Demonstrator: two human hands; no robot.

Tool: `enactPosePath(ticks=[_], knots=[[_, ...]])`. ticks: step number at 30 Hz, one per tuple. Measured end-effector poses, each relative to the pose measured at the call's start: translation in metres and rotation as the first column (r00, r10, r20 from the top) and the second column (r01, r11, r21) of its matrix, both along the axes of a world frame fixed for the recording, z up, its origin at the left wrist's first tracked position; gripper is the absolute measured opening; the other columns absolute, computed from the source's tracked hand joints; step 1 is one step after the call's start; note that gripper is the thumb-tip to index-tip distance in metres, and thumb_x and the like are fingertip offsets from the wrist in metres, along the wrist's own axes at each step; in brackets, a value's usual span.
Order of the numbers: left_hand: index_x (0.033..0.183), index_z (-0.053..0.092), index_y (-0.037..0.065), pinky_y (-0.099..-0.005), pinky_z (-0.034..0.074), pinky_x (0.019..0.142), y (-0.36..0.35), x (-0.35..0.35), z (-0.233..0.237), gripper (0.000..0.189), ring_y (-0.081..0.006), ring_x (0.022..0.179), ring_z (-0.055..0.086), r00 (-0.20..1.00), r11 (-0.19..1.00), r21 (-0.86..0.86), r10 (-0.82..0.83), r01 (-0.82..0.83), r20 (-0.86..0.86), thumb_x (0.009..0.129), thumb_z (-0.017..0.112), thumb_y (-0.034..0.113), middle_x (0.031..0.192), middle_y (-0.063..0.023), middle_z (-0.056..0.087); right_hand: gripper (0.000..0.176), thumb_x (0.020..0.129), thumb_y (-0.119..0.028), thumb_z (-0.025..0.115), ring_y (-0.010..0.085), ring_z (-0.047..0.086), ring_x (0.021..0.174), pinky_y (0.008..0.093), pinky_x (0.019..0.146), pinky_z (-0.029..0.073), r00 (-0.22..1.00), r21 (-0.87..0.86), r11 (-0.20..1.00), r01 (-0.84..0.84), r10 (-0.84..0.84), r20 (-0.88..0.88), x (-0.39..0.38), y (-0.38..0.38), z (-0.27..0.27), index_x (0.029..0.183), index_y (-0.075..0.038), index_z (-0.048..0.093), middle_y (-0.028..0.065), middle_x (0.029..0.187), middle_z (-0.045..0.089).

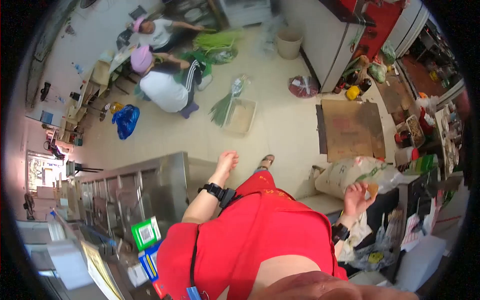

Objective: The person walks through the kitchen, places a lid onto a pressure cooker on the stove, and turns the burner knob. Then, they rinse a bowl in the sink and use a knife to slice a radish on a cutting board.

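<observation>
My left hand (228, 161) hangs in front of the red apron (270, 220), its fingers curled into a loose fist with nothing showing in them. It is nearest the end of the stainless steel counter (172, 180). My right hand (356, 199) is raised on the other side, with thumb and fingers around a small tan-brown piece (372, 189) whose kind is too small to make out. Behind that hand lies a large whitish sack (340, 177) with green print. Both wrists wear black bands.
Two people in pink head coverings work low by green vegetables (217, 40). On the floor are a pale plastic crate (241, 116), a blue bag (125, 121), a bin (289, 44), a red bag (303, 86) and flattened cardboard (352, 130). Loaded shelves (445, 140) line the right.
</observation>
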State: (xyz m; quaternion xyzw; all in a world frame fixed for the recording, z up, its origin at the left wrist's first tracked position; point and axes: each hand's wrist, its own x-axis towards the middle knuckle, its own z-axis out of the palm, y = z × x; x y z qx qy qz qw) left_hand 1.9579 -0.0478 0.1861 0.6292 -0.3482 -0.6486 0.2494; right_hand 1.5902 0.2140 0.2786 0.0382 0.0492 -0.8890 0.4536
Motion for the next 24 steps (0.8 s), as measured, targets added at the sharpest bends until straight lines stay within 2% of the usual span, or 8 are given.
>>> enactPosePath(ticks=[6, 12, 15, 18, 20, 22, 23, 24], knots=[[0.099, 0.055, 0.007, -0.0235, 0.044, 0.06, -0.164, -0.164, 0.028, 0.02, -0.0097, 0.069, 0.054, 0.962, 0.955, -0.177, -0.257, 0.238, -0.09, 0.083, 0.049, 0.017, 0.084, -0.0038, 0.06, 0.035, 0.073, -0.025, 0.068, 0.0153, 0.042, 0.073, 0.0295, 0.069, 0.034, 0.975, 0.063, 0.975, 0.212, -0.215, 0.051, -0.037, -0.067, 0.026, 0.093, -0.004, 0.048, 0.0026, 0.087, 0.047], [0.1, 0.056, 0.006, -0.0233, 0.045, 0.061, -0.224, -0.34, 0.025, 0.022, -0.01, 0.071, 0.056, 0.79, 0.797, -0.229, -0.596, 0.559, -0.142, 0.082, 0.054, 0.019, 0.082, -0.0022, 0.06, 0.031, 0.075, -0.025, 0.067, 0.0145, 0.039, 0.069, 0.0284, 0.067, 0.032, 0.937, 0.182, 0.919, 0.35, -0.346, -0.053, -0.108, -0.108, 0.034, 0.089, -0.005, 0.047, 0.0019, 0.083, 0.045], [0.094, 0.056, 0.002, -0.0271, 0.046, 0.063, -0.238, -0.401, -0.039, 0.021, -0.0099, 0.072, 0.054, 0.608, 0.555, -0.415, -0.794, 0.721, -0.007, 0.081, 0.054, 0.018, 0.082, -0.0039, 0.06, 0.029, 0.076, -0.026, 0.065, 0.0136, 0.039, 0.068, 0.0282, 0.066, 0.033, 0.948, 0.154, 0.938, 0.312, -0.318, 0.017, -0.164, -0.127, 0.013, 0.085, -0.007, 0.046, 0.0006, 0.08, 0.043], [0.118, 0.05, 0.002, -0.0345, 0.043, 0.085, -0.268, -0.396, -0.054, 0.043, -0.022, 0.1, 0.054, 0.307, 0.285, -0.118, -0.912, 0.951, 0.273, 0.086, 0.051, 0.031, 0.11, -0.0124, 0.058, 0.028, 0.077, -0.026, 0.063, 0.0119, 0.036, 0.065, 0.027, 0.063, 0.032, 0.931, 0.149, 0.923, 0.354, -0.363, 0.033, -0.235, -0.156, 0.015, 0.086, -0.007, 0.045, -0.0005, 0.077, 0.039], [0.121, 0.047, -0.001, -0.0405, 0.038, 0.094, -0.281, -0.363, -0.071, 0.046, -0.0322, 0.113, 0.047, 0.229, 0.283, 0.024, -0.821, 0.959, 0.523, 0.089, 0.045, 0.032, 0.123, -0.0206, 0.049, 0.027, 0.079, -0.029, 0.061, 0.0113, 0.035, 0.066, 0.0267, 0.063, 0.032, 0.917, 0.106, 0.918, 0.383, -0.392, 0.074, -0.294, -0.16, 0.02, 0.087, -0.007, 0.049, 0.0, 0.078, 0.042], [0.118, 0.052, 0.006, -0.0414, 0.039, 0.093, -0.345, -0.223, -0.257, 0.043, -0.0315, 0.112, 0.049, -0.016, -0.09, -0.035, -0.508, 0.995, 0.861, 0.088, 0.043, 0.035, 0.12, -0.0174, 0.052, 0.033, 0.083, -0.037, 0.053, 0.0141, 0.039, 0.068, 0.0277, 0.064, 0.034, 0.909, 0.03, 0.909, 0.416, -0.415, -0.036, -0.35, -0.157, 0.02, 0.098, -0.009, 0.059, 0.0016, 0.082, 0.049], [0.116, 0.055, 0.009, -0.0419, 0.039, 0.093, -0.343, -0.222, -0.245, 0.041, -0.0312, 0.112, 0.05, -0.054, -0.228, -0.004, -0.247, 0.974, 0.968, 0.087, 0.043, 0.036, 0.118, -0.0159, 0.054, 0.033, 0.083, -0.037, 0.053, 0.0141, 0.039, 0.068, 0.0277, 0.064, 0.034, 0.86, 0.026, 0.86, 0.51, -0.508, -0.046, -0.372, -0.154, 0.03, 0.098, -0.009, 0.059, 0.0016, 0.082, 0.049], [0.11, 0.06, 0.009, -0.0419, 0.041, 0.09, -0.345, -0.217, -0.214, 0.04, -0.0301, 0.109, 0.053, -0.552, -0.334, 0.493, -0.109, 0.804, 0.827, 0.085, 0.044, 0.036, 0.112, -0.0168, 0.058, 0.033, 0.083, -0.039, 0.052, 0.0145, 0.039, 0.069, 0.0281, 0.065, 0.034, 0.833, 0.061, 0.831, 0.553, -0.549, -0.069, -0.394, -0.157, 0.042, 0.096, -0.009, 0.059, 0.0019, 0.082, 0.049]])
